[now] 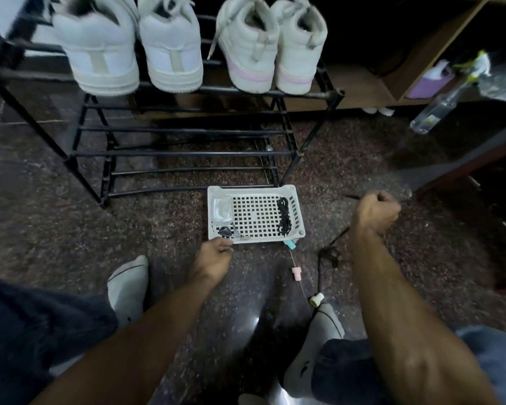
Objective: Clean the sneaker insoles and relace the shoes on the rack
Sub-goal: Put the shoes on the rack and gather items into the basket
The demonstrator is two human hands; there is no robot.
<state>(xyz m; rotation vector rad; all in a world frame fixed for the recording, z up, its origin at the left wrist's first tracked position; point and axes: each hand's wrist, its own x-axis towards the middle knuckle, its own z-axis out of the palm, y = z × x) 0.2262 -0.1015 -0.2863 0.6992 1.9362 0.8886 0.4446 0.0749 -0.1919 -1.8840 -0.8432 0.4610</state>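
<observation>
Two pairs of white sneakers, one pair on the left and one with pink soles on the right, stand heel-out on the top bars of a black metal rack. A white perforated basket sits on the floor before it, holding a bundled black lace and a clear packet. My right hand grips a black shoelace that trails down to the floor. My left hand is at the basket's near left corner, fingers curled, pinching something small there.
A string with pink, cream and teal pieces lies on the speckled floor between my socked feet. A spray bottle and plastic wrap sit on dark furniture at the right. A wooden shelf unit stands behind.
</observation>
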